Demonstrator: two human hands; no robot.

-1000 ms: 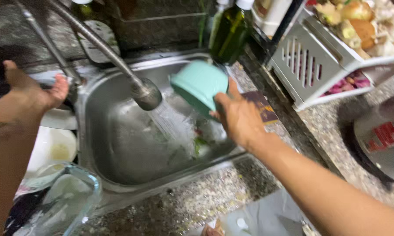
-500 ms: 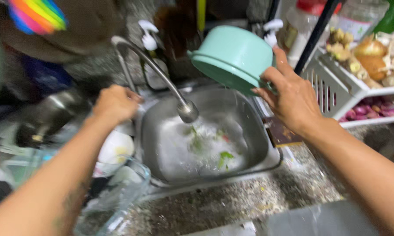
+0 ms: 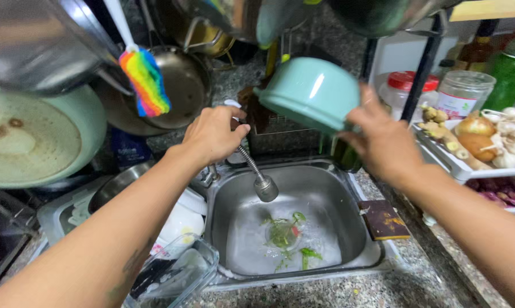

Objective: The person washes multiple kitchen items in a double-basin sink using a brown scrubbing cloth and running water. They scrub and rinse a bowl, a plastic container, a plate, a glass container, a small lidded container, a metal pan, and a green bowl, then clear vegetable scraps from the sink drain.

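The right hand (image 3: 386,140) held a round mint-green plastic bowl (image 3: 311,94) tilted above the steel sink (image 3: 326,188); the left hand's (image 3: 211,134) fingers closed around the faucet's (image 3: 257,174) top.

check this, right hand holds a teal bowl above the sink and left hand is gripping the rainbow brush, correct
Not quite. In the head view the left hand grips the faucet, not the rainbow brush, which hangs apart. The right hand does hold the teal bowl above the sink.

— What does the left hand (image 3: 211,134) cover?
— The faucet (image 3: 251,165) top; its handle is hidden.

— And the right hand (image 3: 386,142)?
— Blurred, its fingers (image 3: 357,117) hiding part of the teal pot (image 3: 309,94). Hanging pans (image 3: 35,40) are cut off above.
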